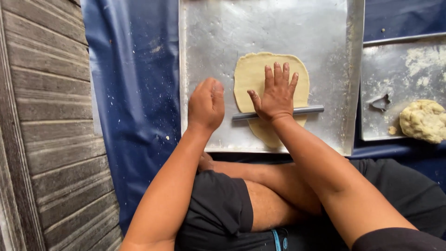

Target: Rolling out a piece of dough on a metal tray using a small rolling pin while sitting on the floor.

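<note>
Dough sheet point(253, 74): flat pale oval on the big metal tray point(209, 37), centre-right, under the rolling rod point(306, 110).
Wood planks point(42, 116): far left, beside blue plastic sheet point(134, 93) that lies under the trays.
Left hand point(206, 104): loosely curled, grip grasping nothing, over bare tray just left of the rod's end.
Right hand point(276, 95): fingers spread flat, palm pressing the rod onto the dough; grip released, not wrapped.
Rolling well, my read: both palms on the rod, even pressure, or the sheet thins unevenly.
Second tray point(395, 69): right, floury, holds star cutter point(381, 102) and dough lump point(423, 121).
</note>
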